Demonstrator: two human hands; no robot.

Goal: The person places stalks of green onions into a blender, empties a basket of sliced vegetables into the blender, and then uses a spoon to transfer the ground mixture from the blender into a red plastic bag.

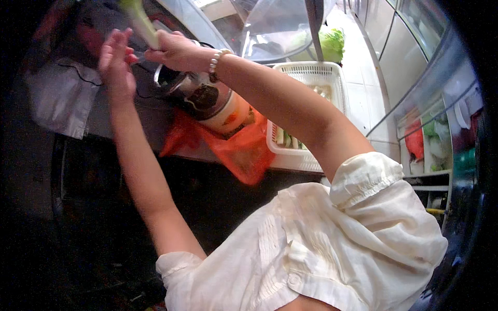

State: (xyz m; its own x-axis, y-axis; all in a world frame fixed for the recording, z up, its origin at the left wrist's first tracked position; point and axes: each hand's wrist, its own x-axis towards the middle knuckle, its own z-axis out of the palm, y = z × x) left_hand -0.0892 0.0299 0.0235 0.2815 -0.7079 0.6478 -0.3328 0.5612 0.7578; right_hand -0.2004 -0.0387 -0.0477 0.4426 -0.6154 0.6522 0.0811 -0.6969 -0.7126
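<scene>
My right hand [175, 50], with a beaded bracelet at the wrist, grips the lower end of a pale green vegetable stalk [141, 22]. The stalk points up and away, and its far end leaves the top of the view. Just left of it, my left hand [118, 68] is raised with the fingers apart and nothing in it. Below my right wrist sits a cylindrical container [206, 97] with a dark, shiny top and orange markings. An orange-red plastic bag [247, 157] lies around its base and hangs over the counter edge.
White plastic baskets [340, 76] sit to the right, partly behind my right forearm; one holds cut vegetable pieces [286, 140]. Beyond are a clear plastic cover [272, 33] and a leafy lettuce [332, 43]. A grey sheet [64, 99] drapes over the left edge. Shelves [428, 177] stand far right.
</scene>
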